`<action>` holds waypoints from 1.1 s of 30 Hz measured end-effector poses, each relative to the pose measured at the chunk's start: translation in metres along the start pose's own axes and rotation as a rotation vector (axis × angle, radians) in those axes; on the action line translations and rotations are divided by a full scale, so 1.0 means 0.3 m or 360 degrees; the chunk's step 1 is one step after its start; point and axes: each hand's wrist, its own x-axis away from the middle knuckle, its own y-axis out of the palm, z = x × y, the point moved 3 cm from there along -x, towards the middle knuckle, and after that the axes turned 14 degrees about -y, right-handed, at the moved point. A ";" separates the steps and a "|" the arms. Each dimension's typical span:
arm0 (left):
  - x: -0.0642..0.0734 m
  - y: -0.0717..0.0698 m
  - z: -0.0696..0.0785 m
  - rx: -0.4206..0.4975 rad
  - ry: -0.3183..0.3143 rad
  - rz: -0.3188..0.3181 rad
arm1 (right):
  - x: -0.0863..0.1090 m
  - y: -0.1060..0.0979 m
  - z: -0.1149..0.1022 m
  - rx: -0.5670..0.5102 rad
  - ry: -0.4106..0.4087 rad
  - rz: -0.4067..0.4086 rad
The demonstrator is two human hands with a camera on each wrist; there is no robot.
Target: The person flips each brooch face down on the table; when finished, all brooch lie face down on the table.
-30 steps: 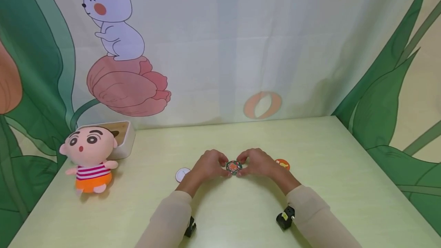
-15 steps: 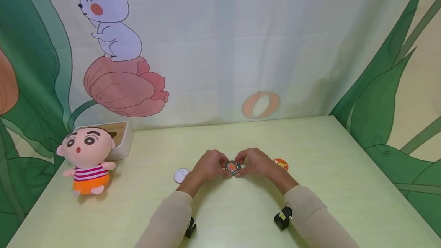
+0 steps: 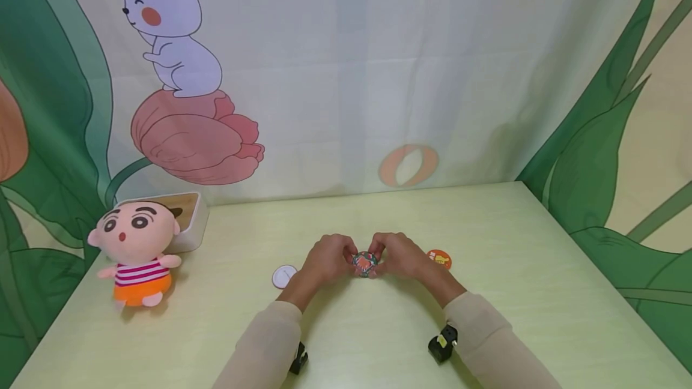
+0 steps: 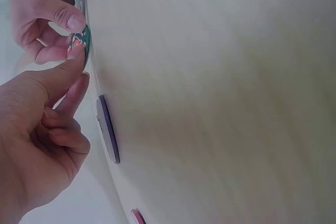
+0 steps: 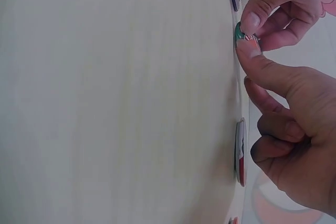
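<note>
Between both hands a small round disc (image 3: 364, 263) with a dark green rim and an orange picture is held in the head view. My left hand (image 3: 330, 258) pinches its left side between thumb and fingers. On the opposite side my right hand (image 3: 401, 255) pinches it too. Both thumbs lie over the disc's face and cover part of it, as the disc (image 4: 77, 40) in the left wrist view shows. Left of the hands lies a whitish disc (image 3: 283, 276), partly behind the left wrist. An orange disc (image 3: 440, 259) lies beside the right wrist.
A plush doll (image 3: 140, 251) with a striped top stands at the table's left, before a white box (image 3: 199, 227). More discs show low in the wrist views, such as a purple-edged disc (image 4: 108, 129) and a white-and-red disc (image 5: 240, 152). A printed curtain (image 3: 303, 107) hangs behind.
The thumbs have moved further over the face of the green-rimmed disc, and it looks slightly tilted. Both hands otherwise stay in place. The head view has shifted a little.
</note>
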 end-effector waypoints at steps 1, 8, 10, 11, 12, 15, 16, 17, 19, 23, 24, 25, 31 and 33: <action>0.000 -0.001 0.000 0.0010 0.0005 0.0006 | 0.001 -0.001 0.000 -0.0004 -0.0007 0.0008; 0.001 -0.007 0.003 0.0085 0.0038 0.0047 | 0.005 -0.007 0.008 0.0044 -0.0041 0.0060; 0.003 -0.009 0.008 0.0102 0.0046 0.0044 | 0.006 -0.011 0.009 0.0071 -0.0064 0.0074; 0.005 -0.009 0.010 0.0105 0.0049 0.0039 | 0.007 -0.013 0.008 0.0092 -0.0083 0.0081; 0.007 -0.010 0.012 0.0107 0.0050 0.0035 | 0.008 -0.015 0.008 0.0117 -0.0106 0.0087; 0.011 -0.011 0.013 0.0142 0.0059 0.0012 | 0.011 -0.024 0.002 0.0181 -0.0128 0.0108; 0.012 -0.011 0.011 0.0163 0.0065 0.0001 | 0.012 -0.026 0.001 0.0205 -0.0131 0.0113; 0.012 -0.011 0.009 0.0184 0.0076 -0.0006 | 0.013 -0.029 -0.001 0.0233 -0.0133 0.0119; 0.012 -0.009 0.002 0.0242 0.0095 -0.0030 | 0.014 -0.032 -0.004 0.0268 -0.0123 0.0129; 0.009 -0.006 -0.008 0.0351 0.0100 -0.0063 | 0.013 -0.032 -0.005 0.0352 -0.0141 0.0134; 0.009 -0.006 -0.010 0.0370 0.0087 -0.0075 | 0.012 -0.031 -0.005 0.0366 -0.0153 0.0131; 0.008 -0.006 -0.011 0.0386 0.0072 -0.0090 | 0.011 -0.030 -0.004 0.0372 -0.0157 0.0123; 0.004 -0.002 -0.015 0.0375 0.0013 -0.0152 | 0.004 -0.019 0.000 0.0291 -0.0131 0.0002; 0.001 -0.002 -0.016 0.0346 -0.0003 -0.0149 | 0.003 -0.017 -0.002 0.0250 -0.0126 -0.0038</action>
